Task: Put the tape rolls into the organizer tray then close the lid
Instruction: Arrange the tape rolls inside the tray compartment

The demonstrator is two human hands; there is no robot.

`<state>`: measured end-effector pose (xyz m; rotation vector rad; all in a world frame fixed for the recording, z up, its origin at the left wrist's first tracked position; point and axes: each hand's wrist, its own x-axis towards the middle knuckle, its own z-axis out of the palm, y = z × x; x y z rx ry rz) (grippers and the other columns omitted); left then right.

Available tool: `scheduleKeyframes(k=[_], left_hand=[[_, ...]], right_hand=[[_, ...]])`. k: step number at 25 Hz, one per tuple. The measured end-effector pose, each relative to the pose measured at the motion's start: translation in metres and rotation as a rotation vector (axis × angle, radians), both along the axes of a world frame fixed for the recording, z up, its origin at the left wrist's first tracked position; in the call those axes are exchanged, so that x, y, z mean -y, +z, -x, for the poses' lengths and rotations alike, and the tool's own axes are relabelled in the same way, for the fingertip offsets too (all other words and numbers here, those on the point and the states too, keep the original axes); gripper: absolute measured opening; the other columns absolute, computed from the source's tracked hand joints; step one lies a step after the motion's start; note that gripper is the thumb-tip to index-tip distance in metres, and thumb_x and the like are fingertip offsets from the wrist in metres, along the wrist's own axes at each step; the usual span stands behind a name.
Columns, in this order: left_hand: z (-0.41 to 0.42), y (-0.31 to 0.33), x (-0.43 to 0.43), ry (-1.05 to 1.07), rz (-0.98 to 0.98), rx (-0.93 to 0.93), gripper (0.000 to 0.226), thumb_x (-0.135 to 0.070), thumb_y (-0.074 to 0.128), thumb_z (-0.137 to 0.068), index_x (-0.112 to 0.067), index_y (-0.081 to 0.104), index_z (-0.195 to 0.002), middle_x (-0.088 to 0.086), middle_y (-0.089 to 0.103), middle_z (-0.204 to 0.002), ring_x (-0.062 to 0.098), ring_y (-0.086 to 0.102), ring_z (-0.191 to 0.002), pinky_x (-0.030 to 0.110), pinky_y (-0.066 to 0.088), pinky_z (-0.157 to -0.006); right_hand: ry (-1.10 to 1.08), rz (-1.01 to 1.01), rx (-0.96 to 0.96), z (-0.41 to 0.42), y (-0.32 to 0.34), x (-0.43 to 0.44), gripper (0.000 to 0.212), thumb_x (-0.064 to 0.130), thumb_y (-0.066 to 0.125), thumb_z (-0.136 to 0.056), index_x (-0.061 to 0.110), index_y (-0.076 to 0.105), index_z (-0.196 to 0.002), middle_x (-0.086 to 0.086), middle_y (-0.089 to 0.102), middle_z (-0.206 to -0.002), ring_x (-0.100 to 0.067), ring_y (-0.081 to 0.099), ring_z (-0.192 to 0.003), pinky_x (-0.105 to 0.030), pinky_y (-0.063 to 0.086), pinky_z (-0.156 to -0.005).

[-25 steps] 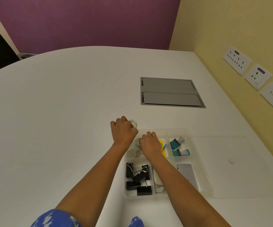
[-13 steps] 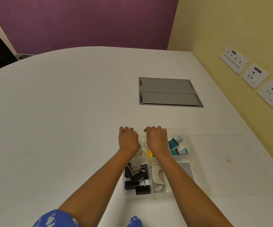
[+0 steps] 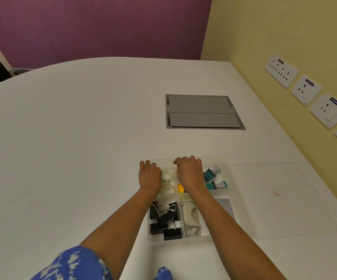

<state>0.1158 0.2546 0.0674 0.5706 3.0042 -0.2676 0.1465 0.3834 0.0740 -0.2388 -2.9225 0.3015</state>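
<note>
The clear organizer tray (image 3: 227,161) lies on the white table in front of me. Two clear tape rolls (image 3: 166,176) sit one behind the other in its far-left compartment. My left hand (image 3: 150,175) rests palm down at the tray's far-left corner, just left of the rolls, with nothing visible in it. Over the far middle compartment is my right hand (image 3: 190,172), its fingers curled down at the far rim and their tips hidden. The clear lid (image 3: 284,199) lies flat on the table, touching the tray's right side.
Black binder clips (image 3: 164,219), a beige stapler (image 3: 192,217), teal stamps (image 3: 212,176) and yellow notes (image 3: 180,187) fill other compartments. A grey cable hatch (image 3: 202,112) is set into the table beyond. A yellow wall with sockets (image 3: 305,90) runs along the right.
One second ago my left hand held a tape roll beyond the tray; that roll now lies in the far-left compartment. My right hand moved from that compartment toward the far rim.
</note>
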Motion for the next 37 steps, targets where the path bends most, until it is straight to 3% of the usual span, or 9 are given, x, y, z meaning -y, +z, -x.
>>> scheduleKeyframes(k=[6, 12, 24, 37], left_hand=[[0.002, -0.006, 0.010, -0.025, -0.187, -0.027, 0.028, -0.030, 0.050, -0.095, -0.018, 0.065, -0.115, 0.000, 0.064, -0.118, 0.023, 0.047, -0.116, 0.036, 0.026, -0.105], [0.009, -0.002, 0.011, -0.073, -0.093, 0.056, 0.037, -0.041, 0.051, -0.094, -0.024, 0.059, -0.126, 0.000, 0.057, -0.127, 0.025, 0.039, -0.125, 0.040, 0.024, -0.108], [0.013, 0.001, 0.010, -0.044, -0.054, 0.064, 0.035, -0.045, 0.057, -0.089, -0.023, 0.067, -0.114, -0.003, 0.061, -0.119, 0.022, 0.040, -0.122, 0.037, 0.025, -0.106], [0.013, 0.003, 0.009, -0.032, -0.082, 0.060, 0.030, -0.035, 0.057, -0.092, -0.021, 0.067, -0.117, -0.002, 0.061, -0.122, 0.022, 0.040, -0.124, 0.038, 0.023, -0.109]], right_hand=[[0.068, 0.008, 0.023, 0.003, -0.002, 0.007, 0.033, 0.007, 0.047, -0.092, 0.022, 0.064, -0.116, 0.001, 0.069, -0.114, -0.022, 0.054, -0.108, -0.031, 0.033, -0.091], [0.258, -0.215, 0.221, 0.010, -0.003, 0.016, 0.034, 0.014, 0.051, -0.092, 0.017, 0.059, -0.125, -0.004, 0.059, -0.125, -0.027, 0.045, -0.120, -0.037, 0.031, -0.100], [0.333, -0.343, 0.279, 0.023, -0.008, 0.026, 0.035, 0.032, 0.054, -0.093, 0.011, 0.063, -0.120, -0.007, 0.058, -0.126, -0.028, 0.044, -0.122, -0.040, 0.030, -0.105], [0.277, -0.396, 0.309, 0.022, -0.011, 0.034, 0.035, 0.025, 0.054, -0.093, 0.009, 0.057, -0.124, -0.008, 0.051, -0.131, -0.028, 0.038, -0.128, -0.039, 0.025, -0.112]])
